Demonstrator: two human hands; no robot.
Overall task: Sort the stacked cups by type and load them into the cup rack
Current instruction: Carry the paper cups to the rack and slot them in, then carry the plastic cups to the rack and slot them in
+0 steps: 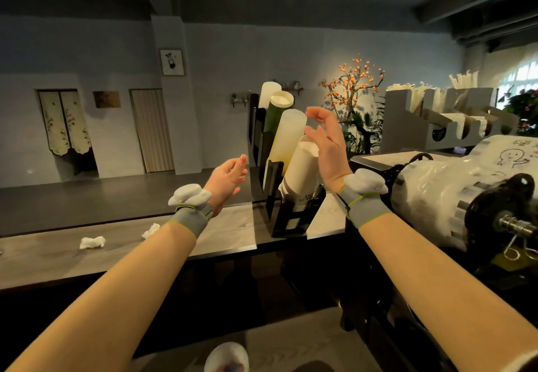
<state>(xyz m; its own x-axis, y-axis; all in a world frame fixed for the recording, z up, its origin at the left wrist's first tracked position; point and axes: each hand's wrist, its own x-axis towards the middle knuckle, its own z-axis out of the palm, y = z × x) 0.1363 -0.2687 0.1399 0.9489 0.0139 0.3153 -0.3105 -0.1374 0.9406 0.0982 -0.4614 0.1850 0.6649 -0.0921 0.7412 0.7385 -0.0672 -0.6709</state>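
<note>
Forearms reach over the counter (227, 235) — both hands empty, fingers spread. The left hand (227, 181) hovers left of the cup rack (294, 217); the right hand (326, 144) is beside the nearest white paper stack (302, 168). Farther back sit a frosted stack (286, 138), a green-sleeved stack (278, 112), another pale one (269, 93) — loading looks largely done.
</note>
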